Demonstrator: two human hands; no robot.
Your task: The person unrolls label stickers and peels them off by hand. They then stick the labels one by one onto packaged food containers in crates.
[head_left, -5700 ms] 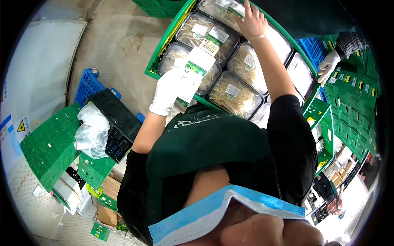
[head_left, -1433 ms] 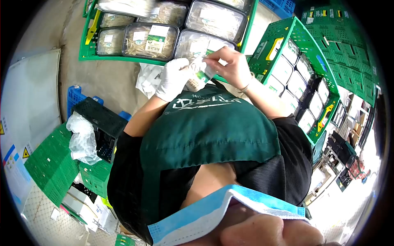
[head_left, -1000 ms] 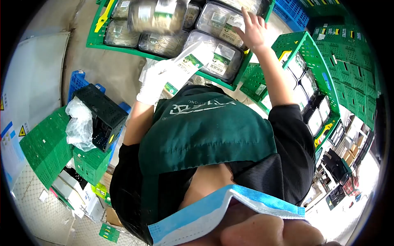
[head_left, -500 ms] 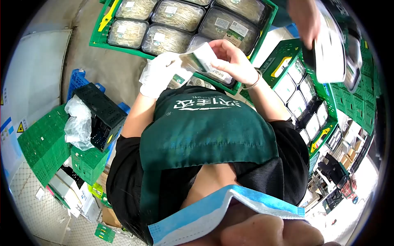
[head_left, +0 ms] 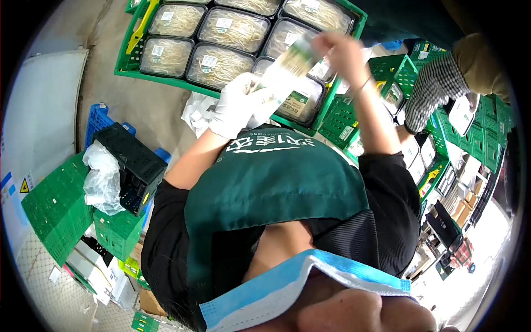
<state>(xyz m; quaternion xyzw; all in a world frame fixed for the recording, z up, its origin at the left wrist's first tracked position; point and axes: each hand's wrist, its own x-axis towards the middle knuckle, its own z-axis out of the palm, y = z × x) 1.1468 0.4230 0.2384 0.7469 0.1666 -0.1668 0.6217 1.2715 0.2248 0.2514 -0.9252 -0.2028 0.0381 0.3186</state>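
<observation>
My left hand [head_left: 238, 108], in a white glove, is closed on a strip of green-and-white labels [head_left: 282, 72] at the near edge of a green crate [head_left: 177, 82]. Bare and smeared by motion, my right hand [head_left: 344, 55] is at the far end of the strip, over the crate's right part; its fingers cannot be made out. Clear-lidded black trays of pale sprouts [head_left: 221, 65] fill the crate, most with a small white sticker. One tray [head_left: 301, 99] beneath the strip bears a green-and-beige label.
A co-worker's arm in a checked sleeve [head_left: 437, 88] reaches over a second green crate of trays [head_left: 437, 160] at the right. Stacked green crates [head_left: 489, 133] stand behind it. On the left are a black crate [head_left: 130, 155], a plastic bag [head_left: 103, 177] and green crates [head_left: 58, 207].
My right hand has moved up and right from my left hand, and the strip is stretched between them. The co-worker's hand with trays has moved down towards the right crate.
</observation>
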